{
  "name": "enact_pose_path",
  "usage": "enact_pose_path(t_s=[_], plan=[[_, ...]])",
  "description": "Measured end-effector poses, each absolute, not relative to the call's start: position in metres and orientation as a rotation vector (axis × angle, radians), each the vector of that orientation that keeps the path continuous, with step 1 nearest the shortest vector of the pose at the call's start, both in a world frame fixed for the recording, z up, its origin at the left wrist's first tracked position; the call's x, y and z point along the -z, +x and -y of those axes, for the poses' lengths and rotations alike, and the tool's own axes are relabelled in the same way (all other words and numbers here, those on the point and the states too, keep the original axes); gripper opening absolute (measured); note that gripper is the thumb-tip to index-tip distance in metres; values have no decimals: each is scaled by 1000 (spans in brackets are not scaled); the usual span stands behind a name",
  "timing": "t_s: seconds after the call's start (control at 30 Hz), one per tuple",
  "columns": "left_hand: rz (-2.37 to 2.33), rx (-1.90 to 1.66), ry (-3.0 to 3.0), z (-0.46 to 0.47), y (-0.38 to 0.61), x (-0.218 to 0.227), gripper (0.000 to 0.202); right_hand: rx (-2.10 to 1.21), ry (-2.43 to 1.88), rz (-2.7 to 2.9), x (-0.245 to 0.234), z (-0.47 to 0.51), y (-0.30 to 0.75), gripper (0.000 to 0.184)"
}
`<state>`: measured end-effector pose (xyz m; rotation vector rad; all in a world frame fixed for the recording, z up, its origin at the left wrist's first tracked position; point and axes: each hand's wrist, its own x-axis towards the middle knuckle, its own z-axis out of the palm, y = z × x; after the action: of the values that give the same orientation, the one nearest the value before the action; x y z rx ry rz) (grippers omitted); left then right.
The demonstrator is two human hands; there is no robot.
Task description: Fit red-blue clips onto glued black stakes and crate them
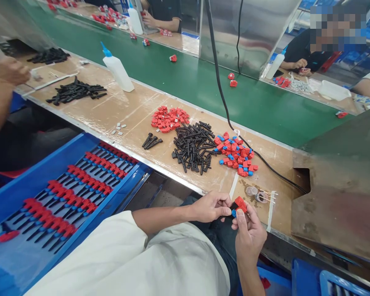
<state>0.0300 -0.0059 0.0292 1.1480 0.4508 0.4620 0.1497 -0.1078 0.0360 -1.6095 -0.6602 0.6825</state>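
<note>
Both my hands meet just in front of the bench edge. My left hand pinches a black pin, closed round it. My right hand grips a small red piece with a blue part, and the black pin meets it between my fingers. On the bench beyond lie a heap of black pins, a heap of red-and-blue pieces and a heap of plain red pieces.
A blue tray at my left holds rows of finished red-and-black parts. A white squeeze bottle, a black cable, a green conveyor belt and a metal housing are nearby. Other people work at left and across the belt.
</note>
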Motion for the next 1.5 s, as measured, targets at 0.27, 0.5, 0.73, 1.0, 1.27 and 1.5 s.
enact_pose_path(t_s=[0.27,0.5,0.73,1.0,1.27,1.5], plan=[[-382,-252,1267,-24,17,-42,46,-726,-1590,1510,-74,99,192,49],[-149,-164,1583,-43,14,-63,39,-102,-1436,2354,-115,96,198,27],[11,-561,2410,-33,5,-92,37,13,-1451,2353,-128,96,193,26],[81,-779,2716,-30,-2,-110,35,359,-1282,2443,-146,93,191,28],[135,-757,2613,-25,-3,-110,39,346,-1190,2315,-150,93,182,22],[226,-850,2506,-21,-8,-106,38,395,-1138,2276,-154,100,175,25]])
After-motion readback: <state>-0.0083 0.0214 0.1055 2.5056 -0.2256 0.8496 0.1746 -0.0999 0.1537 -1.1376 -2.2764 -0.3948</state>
